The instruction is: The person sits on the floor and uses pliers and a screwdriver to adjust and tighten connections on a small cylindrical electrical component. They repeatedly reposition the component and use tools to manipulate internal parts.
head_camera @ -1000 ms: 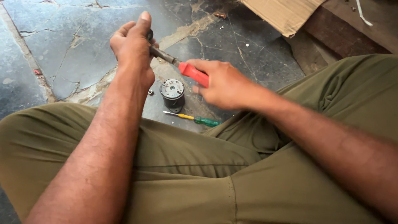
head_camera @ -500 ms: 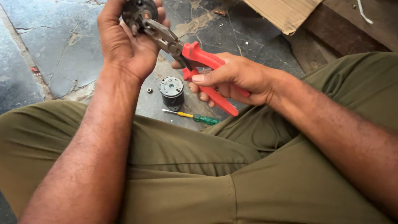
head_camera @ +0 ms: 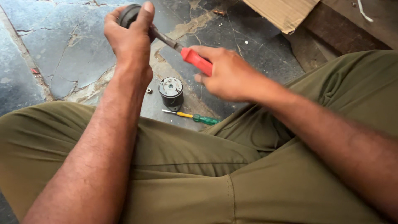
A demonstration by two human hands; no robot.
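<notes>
A: Pliers (head_camera: 182, 52) with red handles sit in your right hand (head_camera: 232, 74), fingers wrapped shut around the grips; the metal nose runs up to the dark round part (head_camera: 127, 14) in your left hand (head_camera: 130, 37).

B: And how is your left hand holding that part?

A: Your thumb and fingers are pinched around its rim, held raised above the cracked stone floor (head_camera: 62, 54). Whether the nose bites the part is hidden by your thumb.

B: How far along does the work look?

A: Midway, by judgement. A small cylindrical motor body (head_camera: 171, 92) stands upright on the floor, open-topped, apart from the piece you hold. A yellow-and-green screwdriver (head_camera: 192, 118) lies just beside it, and a tiny loose nut (head_camera: 149, 90) rests near. Nothing appears reassembled; the held part is not yet freed or refitted.
</notes>
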